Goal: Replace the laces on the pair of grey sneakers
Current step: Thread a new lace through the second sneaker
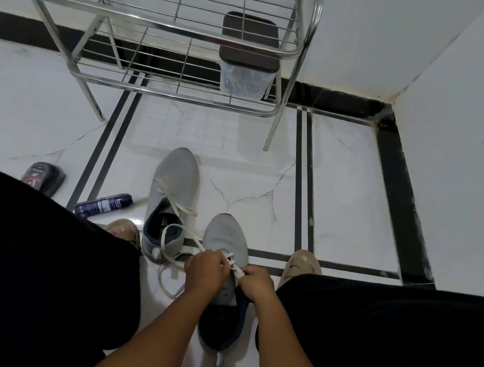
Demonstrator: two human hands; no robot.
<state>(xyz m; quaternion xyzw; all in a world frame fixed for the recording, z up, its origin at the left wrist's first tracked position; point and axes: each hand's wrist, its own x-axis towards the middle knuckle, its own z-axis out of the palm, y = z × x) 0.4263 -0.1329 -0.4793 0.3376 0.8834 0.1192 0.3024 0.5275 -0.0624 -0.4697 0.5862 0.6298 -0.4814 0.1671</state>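
Note:
Two grey sneakers stand on the white floor between my knees. The near sneaker points away from me, its dark opening toward me. My left hand and my right hand sit over its eyelets, each pinching the white lace that crosses between them. The lace's loose part trails left and loops on the floor. The far sneaker lies to the left, with a white lace threaded through it and untied.
A steel wire rack stands ahead, holding a clear box with a dark lid. A dark spray can and a black container lie on the floor at left. My feet in beige slippers flank the sneakers. A wall rises at right.

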